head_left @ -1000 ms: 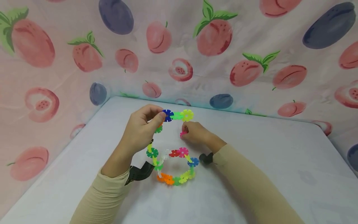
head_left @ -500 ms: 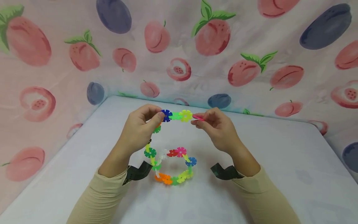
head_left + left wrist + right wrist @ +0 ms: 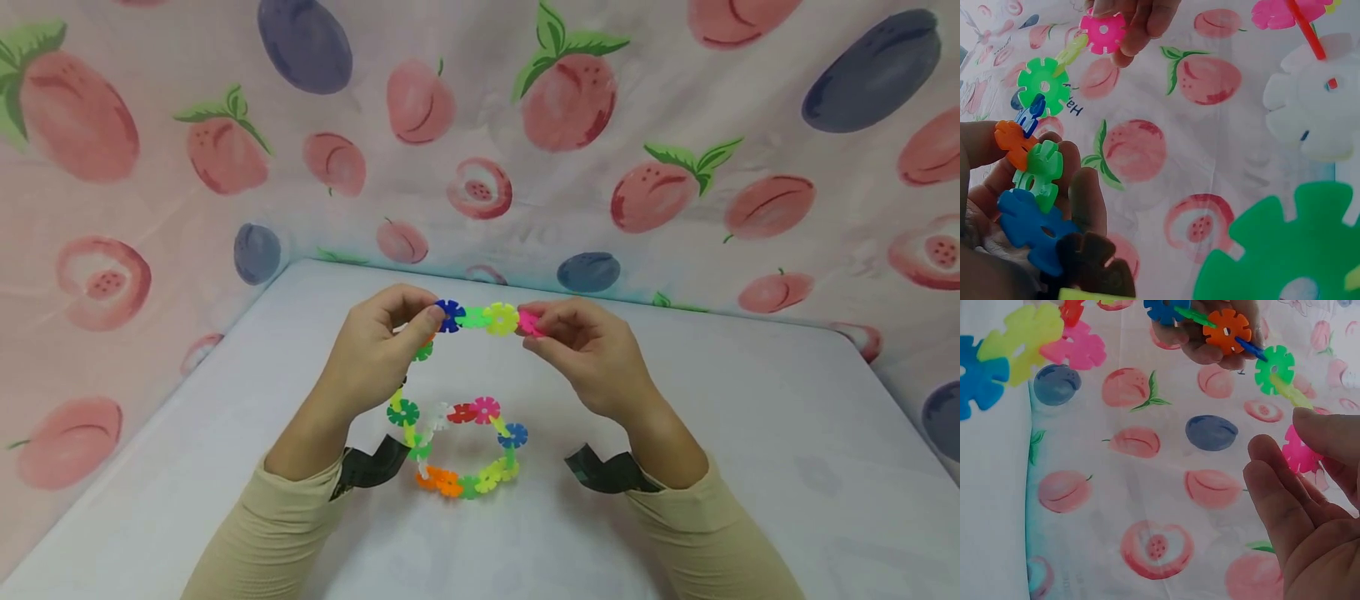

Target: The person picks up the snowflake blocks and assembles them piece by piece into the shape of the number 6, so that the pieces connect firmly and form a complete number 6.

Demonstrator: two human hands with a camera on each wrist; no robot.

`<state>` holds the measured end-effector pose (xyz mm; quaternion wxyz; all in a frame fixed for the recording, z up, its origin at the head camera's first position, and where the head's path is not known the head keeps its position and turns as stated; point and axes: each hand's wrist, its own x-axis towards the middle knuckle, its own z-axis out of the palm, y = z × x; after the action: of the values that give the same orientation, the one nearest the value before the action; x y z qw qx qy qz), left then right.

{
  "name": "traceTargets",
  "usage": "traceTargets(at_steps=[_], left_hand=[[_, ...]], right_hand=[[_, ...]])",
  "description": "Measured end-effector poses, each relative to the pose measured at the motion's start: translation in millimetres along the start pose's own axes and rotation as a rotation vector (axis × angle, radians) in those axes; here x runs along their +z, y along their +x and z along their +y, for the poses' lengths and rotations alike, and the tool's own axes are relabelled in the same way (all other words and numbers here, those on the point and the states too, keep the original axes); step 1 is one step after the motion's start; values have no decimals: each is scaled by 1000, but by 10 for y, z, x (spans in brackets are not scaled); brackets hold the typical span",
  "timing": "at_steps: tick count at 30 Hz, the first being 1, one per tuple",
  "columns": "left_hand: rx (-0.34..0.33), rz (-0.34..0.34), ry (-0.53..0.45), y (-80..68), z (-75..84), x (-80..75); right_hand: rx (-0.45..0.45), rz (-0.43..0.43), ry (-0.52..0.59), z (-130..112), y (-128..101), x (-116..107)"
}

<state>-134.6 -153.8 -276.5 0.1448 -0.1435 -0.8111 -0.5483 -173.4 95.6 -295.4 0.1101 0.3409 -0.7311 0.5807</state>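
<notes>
A chain of coloured plastic snowflake discs (image 3: 457,433) rises from a ring on the white table (image 3: 750,433) up to my left hand (image 3: 390,333). That hand pinches the chain at its blue disc (image 3: 449,316), with green and yellow discs (image 3: 500,318) sticking out to the right. My right hand (image 3: 577,342) pinches a pink disc (image 3: 529,323) against the yellow disc's edge. The left wrist view shows orange, green and blue discs (image 3: 1025,187) between my left fingers, and the pink disc (image 3: 1103,32) in the other hand. The right wrist view shows the pink disc (image 3: 1300,453) between thumb and fingers.
Fabric printed with peaches and plums (image 3: 570,100) hangs behind and to the left of the table. The ring of discs (image 3: 468,479) lies on the table between my forearms. Black wrist straps (image 3: 600,471) sit at both cuffs.
My right hand lifted the pink disc from the table up to the chain's free end and now holds it against the yellow disc. The left hand kept its grip in place.
</notes>
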Motion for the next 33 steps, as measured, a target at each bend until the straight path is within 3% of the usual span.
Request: traceTargets(at_steps=[10,24,33], left_hand=[[27,5,3,-11,6,17],[20,8,15,-20,25,39],[13,10,24,-21,36,55]], right_hand=[[17,72,-72,-41,-9,20],[34,64,-90,-41,-36,9],[-14,98,-121,-54,-32,42]])
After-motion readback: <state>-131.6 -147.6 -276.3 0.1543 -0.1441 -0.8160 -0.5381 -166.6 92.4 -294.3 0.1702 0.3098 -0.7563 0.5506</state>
